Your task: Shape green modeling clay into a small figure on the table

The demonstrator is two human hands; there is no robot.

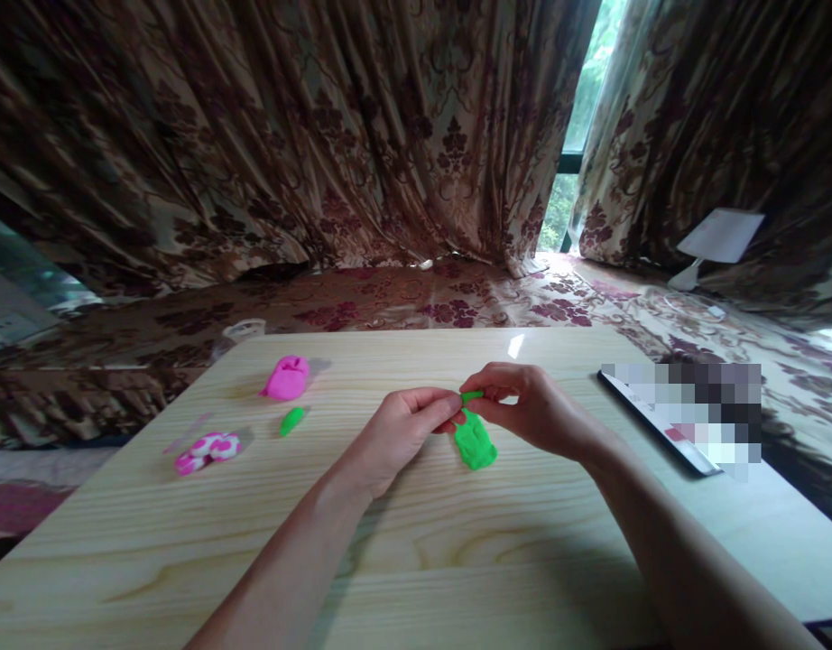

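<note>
Between the fingertips of my left hand (416,417) and my right hand (524,404) is a small piece of green modelling clay (472,395), pinched from both sides. Right below the fingers lies a larger flattened lump of green clay (476,442) on the table; whether it joins the pinched piece I cannot tell. Off to the left rests a small green leaf-shaped piece (292,421). Behind that sits a pink lump of clay (287,377), and nearer the left edge lies a white clay shape with pink spots (208,451).
The pale wooden table (416,587) carries a dark-edged flat object (660,424), partly blurred out, at the right. A thin clear strip (188,433) lies near the spotted shape. A clear container (244,334) is at the far left corner. A white lamp (720,236) stands beyond, before patterned curtains (389,135).
</note>
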